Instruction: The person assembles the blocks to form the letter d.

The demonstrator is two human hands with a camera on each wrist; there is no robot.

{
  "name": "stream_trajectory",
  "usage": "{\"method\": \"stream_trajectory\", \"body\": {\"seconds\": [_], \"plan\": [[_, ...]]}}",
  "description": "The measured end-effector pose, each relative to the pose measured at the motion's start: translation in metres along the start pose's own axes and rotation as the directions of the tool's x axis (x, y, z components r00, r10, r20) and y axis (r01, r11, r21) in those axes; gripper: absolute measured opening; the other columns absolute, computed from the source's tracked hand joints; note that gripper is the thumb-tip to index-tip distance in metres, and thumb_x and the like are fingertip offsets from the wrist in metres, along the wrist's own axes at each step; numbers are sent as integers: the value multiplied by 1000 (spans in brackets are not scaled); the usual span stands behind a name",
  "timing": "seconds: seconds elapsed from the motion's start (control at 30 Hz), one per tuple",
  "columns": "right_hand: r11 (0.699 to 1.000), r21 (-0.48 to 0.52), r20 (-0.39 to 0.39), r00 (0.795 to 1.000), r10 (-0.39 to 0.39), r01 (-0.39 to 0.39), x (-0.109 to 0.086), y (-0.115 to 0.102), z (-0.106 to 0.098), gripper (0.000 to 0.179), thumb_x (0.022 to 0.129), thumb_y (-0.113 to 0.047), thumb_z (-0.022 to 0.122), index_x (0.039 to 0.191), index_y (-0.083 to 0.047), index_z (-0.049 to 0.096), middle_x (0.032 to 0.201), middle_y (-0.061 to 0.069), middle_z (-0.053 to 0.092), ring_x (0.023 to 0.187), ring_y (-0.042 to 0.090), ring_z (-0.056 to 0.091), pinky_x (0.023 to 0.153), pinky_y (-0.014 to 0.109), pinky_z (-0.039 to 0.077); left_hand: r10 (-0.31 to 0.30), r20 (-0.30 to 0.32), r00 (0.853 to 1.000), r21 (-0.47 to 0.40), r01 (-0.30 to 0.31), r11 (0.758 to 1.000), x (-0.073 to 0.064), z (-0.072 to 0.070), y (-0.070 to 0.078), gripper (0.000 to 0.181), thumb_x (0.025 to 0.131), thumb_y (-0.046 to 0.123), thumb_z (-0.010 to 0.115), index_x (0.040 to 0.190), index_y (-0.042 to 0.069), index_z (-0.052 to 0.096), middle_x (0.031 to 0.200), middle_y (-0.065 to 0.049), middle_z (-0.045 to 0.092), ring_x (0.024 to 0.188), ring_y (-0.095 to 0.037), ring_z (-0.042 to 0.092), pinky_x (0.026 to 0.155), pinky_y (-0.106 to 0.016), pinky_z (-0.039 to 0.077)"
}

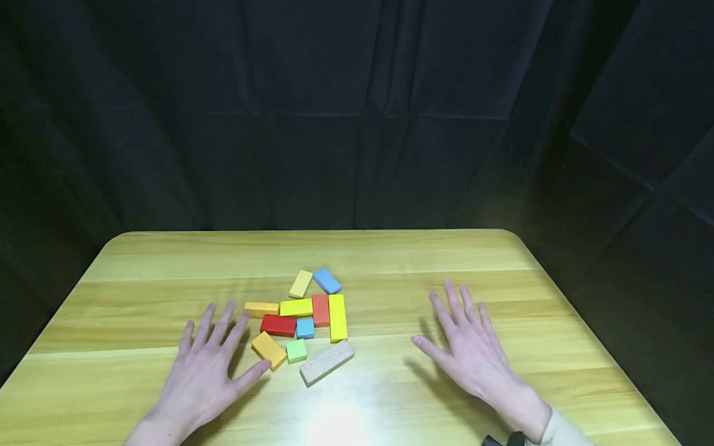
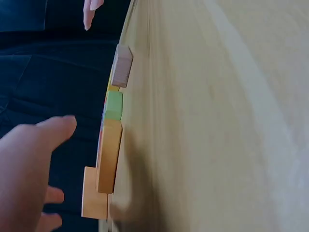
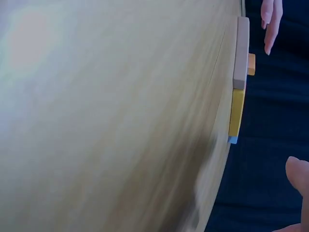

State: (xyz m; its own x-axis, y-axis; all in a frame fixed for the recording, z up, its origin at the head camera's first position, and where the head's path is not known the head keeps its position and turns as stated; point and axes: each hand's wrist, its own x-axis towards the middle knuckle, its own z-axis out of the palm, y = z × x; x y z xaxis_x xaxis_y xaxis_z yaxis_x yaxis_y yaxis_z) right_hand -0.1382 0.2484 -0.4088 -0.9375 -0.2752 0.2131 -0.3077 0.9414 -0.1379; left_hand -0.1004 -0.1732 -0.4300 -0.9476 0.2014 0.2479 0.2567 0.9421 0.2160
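Observation:
Several coloured wooden blocks lie as a loose group left of the table's middle. My left hand (image 1: 203, 371), fingers spread and holding nothing, is over the table on their left. Its thumb is nearest an orange block (image 1: 269, 351), which also shows in the left wrist view beside a green block (image 2: 114, 105). A dark red block (image 1: 278, 325), a small blue block (image 1: 305, 328), a red block (image 1: 320, 310) and a long yellow block (image 1: 338, 318) lie close together. A greyish-white block (image 1: 326, 363) lies slanted in front. My right hand (image 1: 471, 347) is apart from the blocks, fingers spread, holding nothing.
Behind the group lie a pale yellow block (image 1: 301, 284) and another blue block (image 1: 327, 281). The wooden table (image 1: 167, 260) has rounded far corners. A dark curtain (image 1: 312, 167) hangs behind it and along the sides. Light glares off the table's front.

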Motion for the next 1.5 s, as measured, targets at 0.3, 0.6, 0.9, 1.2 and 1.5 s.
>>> {"method": "stream_trajectory", "body": {"seconds": [0.3,0.6,0.9,1.2,1.5], "plan": [[987,161,7,1000,6,-7,5,-12,5,87,92,-68,54,158,-17,29,166,9,19,150,39,24,116,64,26,87,10,996,-168,-84,982,5,8,20,88,82,64,70,147,8,49,156,-8,43,147,-34,33,114,-56,36],[950,314,0,1000,-7,7,18,-23,16,80,91,-63,61,154,-18,38,163,7,29,143,39,38,107,67,38,204,-54,977,-351,-210,913,11,20,48,64,80,41,83,133,12,63,138,-2,62,134,-24,52,105,-46,49],[902,431,11,999,-30,22,25,-33,25,76,90,-56,66,149,-13,45,159,8,37,141,36,41,112,60,36,284,-63,957,-385,-286,877,14,33,60,45,82,31,82,120,10,69,122,-1,69,117,-17,62,98,-39,54],[868,496,11,1000,-29,20,28,-37,34,71,90,-53,68,146,-13,50,156,4,43,141,32,43,114,55,37,321,-173,931,-416,-364,833,12,39,62,37,81,17,83,116,11,71,111,4,72,105,-11,64,89,-30,57],[836,548,19,999,-49,30,33,-43,41,66,90,-48,70,144,-14,53,152,2,48,139,30,46,114,52,37,317,-136,939,-431,-344,834,9,38,64,38,82,11,81,118,11,71,116,3,71,107,-13,64,91,-33,57]]}}
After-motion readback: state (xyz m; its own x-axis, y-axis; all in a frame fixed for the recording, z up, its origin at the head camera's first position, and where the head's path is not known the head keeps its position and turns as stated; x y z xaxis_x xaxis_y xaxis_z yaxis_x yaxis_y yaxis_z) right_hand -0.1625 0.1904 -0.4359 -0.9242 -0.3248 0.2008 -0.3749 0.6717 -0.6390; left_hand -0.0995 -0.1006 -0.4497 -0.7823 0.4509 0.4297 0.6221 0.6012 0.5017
